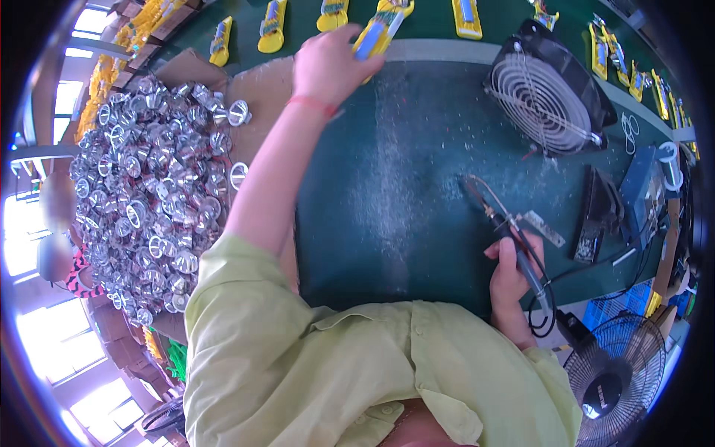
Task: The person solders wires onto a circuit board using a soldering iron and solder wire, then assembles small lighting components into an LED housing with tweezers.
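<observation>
Left hand [326, 65] is stretched out to the far edge of the dark green tabletop [417, 171], fingers closed round a yellow plastic casing with a blue-grey insert [376, 33]. That casing sits at the top of the view, in line w/ a row of similar yellow casings [272, 28] laid along the far strip. A thin red band circles the left wrist. Right hand [514, 279] is low on the right, fingers wrapped round the dark handle of a soldering iron [500, 220]; its tip points up-left, just over the tabletop. Left of the arm: a big heap of shiny silver metal reflector cups [149, 186] on cardboard. Upper right: a black square fan with a wire grille [547, 93], tilted. A round black floor fan [614, 372] stands bottom right.
</observation>
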The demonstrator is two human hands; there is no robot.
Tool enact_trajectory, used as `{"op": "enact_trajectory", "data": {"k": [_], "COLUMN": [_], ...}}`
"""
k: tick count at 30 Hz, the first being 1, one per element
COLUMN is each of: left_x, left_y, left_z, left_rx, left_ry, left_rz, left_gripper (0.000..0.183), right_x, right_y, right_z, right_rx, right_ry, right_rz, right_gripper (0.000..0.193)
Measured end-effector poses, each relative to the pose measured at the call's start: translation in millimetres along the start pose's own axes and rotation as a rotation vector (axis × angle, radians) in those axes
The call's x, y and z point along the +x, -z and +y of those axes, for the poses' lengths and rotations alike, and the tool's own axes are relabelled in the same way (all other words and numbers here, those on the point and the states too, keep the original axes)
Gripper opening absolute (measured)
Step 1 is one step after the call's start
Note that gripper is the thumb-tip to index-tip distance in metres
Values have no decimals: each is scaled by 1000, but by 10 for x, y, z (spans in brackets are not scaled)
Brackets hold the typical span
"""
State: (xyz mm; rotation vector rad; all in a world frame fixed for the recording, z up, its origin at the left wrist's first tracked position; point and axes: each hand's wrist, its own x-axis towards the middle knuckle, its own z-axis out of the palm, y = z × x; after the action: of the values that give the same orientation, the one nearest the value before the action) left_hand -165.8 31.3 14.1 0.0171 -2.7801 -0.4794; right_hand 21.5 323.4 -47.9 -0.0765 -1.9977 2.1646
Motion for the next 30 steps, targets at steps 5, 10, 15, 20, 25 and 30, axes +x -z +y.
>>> {"op": "enact_trajectory", "data": {"k": [5,10,15,20,25,30], "left_x": [758,1047,771,-422,-1833,-2070], "left_y": [-449,-381,-313,133,304,639], "left_z": [153,-775,-990,-474,103,-196], "left_rx": [87,14,-120,-207,-418,-265], "left_ry": [237,305,361,222,305,397], "left_rz": [18,334,-165,-58,9,145], "left_gripper": [75,46,24,18,5,19], "right_x": [-5,55,112,34,62,50], "right_y": [-4,-49,-2,-28,-38,-84], "right_z": [28,-36,80,38,43,-8], "right_rx": [-33,-81,-147,-54,-95,-138], "right_ry": [-48,-37,99,-39,11,45], "right_rz": [-27,-75,-155,-47,-38,0], "right_gripper": [18,19,18,18,19,19]}}
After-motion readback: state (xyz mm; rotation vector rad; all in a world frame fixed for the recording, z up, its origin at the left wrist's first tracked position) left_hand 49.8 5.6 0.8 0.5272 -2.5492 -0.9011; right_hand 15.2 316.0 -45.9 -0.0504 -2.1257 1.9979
